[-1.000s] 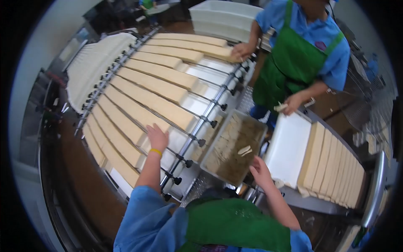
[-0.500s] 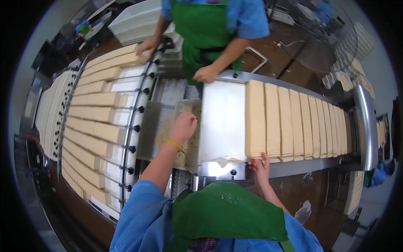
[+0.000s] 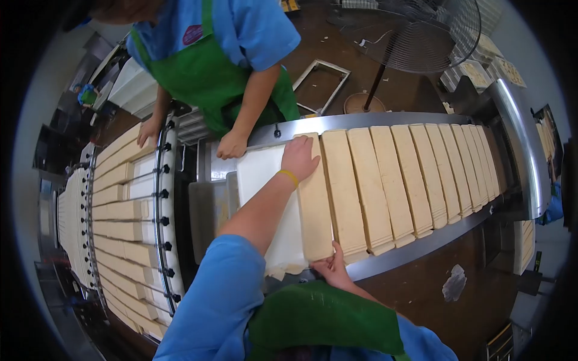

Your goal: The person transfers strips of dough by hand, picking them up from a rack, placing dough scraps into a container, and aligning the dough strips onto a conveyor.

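Long pale dough-like strips lie in stacks side by side on a metal conveyor. The leftmost stack (image 3: 314,204) is between my hands, slightly apart from its neighbour (image 3: 343,192). My left hand (image 3: 300,157), below a yellow wristband (image 3: 289,177), grips its far end with the fingers bent over the top. At the near end my right hand (image 3: 332,266) pinches the corner, thumb upward along the right side. Left of the stack lies a white sheet (image 3: 268,210) with a ragged near edge.
A co-worker in a green apron (image 3: 211,90) stands across the conveyor, one hand at the sheet's far corner, the other on strips on the left rack (image 3: 158,222). Grey bins (image 3: 201,210) sit between rack and conveyor. A large fan (image 3: 421,42) and a metal frame (image 3: 322,87) stand beyond.
My left hand has moved right, from over the bin onto the far end of the leftmost stack. That stack is now on the sheet's right part. The view has shifted, and the co-worker appears closer.
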The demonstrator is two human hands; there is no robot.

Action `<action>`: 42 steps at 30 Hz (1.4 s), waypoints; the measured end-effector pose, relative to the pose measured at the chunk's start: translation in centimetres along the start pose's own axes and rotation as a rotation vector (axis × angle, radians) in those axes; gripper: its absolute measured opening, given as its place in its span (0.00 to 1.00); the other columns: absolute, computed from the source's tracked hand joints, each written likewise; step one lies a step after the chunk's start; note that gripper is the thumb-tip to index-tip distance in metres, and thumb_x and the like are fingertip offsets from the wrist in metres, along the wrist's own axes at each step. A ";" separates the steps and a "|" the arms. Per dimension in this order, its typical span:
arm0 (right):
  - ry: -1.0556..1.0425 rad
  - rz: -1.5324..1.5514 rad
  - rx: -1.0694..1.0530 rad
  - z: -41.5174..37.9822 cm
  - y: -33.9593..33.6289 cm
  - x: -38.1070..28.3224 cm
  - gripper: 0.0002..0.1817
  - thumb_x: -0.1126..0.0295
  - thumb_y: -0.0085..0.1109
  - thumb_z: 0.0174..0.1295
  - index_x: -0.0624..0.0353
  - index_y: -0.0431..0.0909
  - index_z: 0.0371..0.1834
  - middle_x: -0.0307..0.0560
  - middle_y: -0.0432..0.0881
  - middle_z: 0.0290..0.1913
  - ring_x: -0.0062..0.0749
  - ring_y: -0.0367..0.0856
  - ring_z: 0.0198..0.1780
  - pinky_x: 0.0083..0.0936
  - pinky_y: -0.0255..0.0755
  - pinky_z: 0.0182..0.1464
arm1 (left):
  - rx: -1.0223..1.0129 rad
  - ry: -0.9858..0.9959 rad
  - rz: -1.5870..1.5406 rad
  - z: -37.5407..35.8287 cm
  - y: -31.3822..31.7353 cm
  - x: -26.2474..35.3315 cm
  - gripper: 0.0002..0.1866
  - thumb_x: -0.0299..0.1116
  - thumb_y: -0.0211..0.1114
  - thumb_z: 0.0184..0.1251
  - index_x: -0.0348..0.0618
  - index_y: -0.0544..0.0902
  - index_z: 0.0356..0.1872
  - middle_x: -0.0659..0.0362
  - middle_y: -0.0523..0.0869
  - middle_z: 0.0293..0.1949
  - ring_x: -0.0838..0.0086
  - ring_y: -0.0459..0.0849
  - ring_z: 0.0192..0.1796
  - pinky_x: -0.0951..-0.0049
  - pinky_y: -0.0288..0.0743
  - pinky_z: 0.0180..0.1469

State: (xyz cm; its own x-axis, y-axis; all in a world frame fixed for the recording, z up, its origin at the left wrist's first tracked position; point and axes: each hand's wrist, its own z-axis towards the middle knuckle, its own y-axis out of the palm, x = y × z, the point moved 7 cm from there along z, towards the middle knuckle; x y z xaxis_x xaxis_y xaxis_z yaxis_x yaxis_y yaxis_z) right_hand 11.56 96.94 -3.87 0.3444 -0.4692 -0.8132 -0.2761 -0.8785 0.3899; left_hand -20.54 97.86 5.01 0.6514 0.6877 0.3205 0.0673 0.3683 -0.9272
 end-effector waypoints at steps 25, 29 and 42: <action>-0.215 -1.149 -0.098 3.6 4.4 -7.0 0.42 0.65 0.73 0.44 0.55 0.60 0.63 0.70 0.70 0.52 0.65 0.68 0.56 0.46 0.69 0.58 | 0.221 -0.875 -0.471 -30.1 -12.5 -16.0 0.33 0.42 0.81 0.42 0.33 0.75 0.46 0.48 0.84 0.42 0.63 0.84 0.45 0.67 0.77 0.49; -0.395 -1.162 -0.137 2.9 8.3 -9.3 0.42 0.70 0.71 0.45 0.52 0.59 0.65 0.71 0.67 0.53 0.67 0.72 0.52 0.46 0.72 0.56 | 0.425 -0.805 -0.423 -33.6 -16.3 -16.7 0.31 0.39 0.80 0.45 0.33 0.76 0.47 0.49 0.85 0.43 0.65 0.84 0.46 0.67 0.76 0.50; -0.549 -0.872 -0.808 -9.8 35.2 -0.8 0.27 0.70 0.60 0.60 0.59 0.64 0.63 0.56 0.68 0.49 0.47 0.71 0.52 0.34 0.66 0.57 | 0.948 -1.227 -0.251 -71.7 -33.7 -23.0 0.20 0.45 0.57 0.71 0.34 0.82 0.45 0.50 0.86 0.41 0.67 0.84 0.46 0.70 0.74 0.50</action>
State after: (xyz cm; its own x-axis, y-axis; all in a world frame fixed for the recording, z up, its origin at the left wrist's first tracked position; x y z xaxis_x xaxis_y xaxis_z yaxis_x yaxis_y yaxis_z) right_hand 10.40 65.48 14.72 -0.3259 0.2069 -0.9225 0.5291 -0.7687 -0.3593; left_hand 16.37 24.81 15.02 -0.3225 0.4469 0.8345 -0.7123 0.4660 -0.5248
